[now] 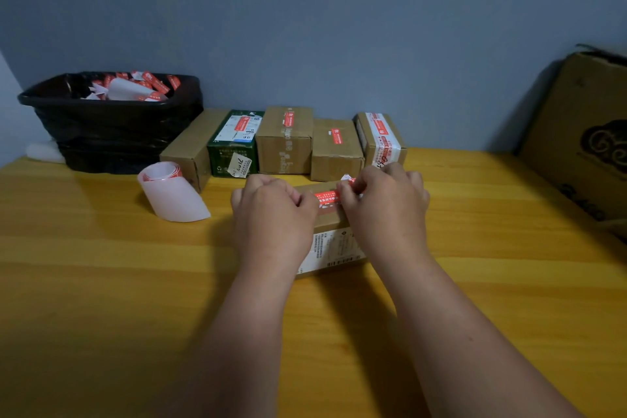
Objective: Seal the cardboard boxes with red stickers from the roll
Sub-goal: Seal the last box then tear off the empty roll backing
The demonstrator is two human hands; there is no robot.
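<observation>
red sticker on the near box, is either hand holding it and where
Both hands pinch the red sticker over the box: the right hand at its right end, the left hand at its left end, though that grip is partly hidden.

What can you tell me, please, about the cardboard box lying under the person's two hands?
The cardboard box is small, brown and closed, lying flat on the wooden table in front of a row of boxes. A white printed label covers its near end. A red sticker with white print lies across its top. The left hand rests curled on the box's left side, and the right hand pinches the sticker's far end, where white backing shows.
</observation>
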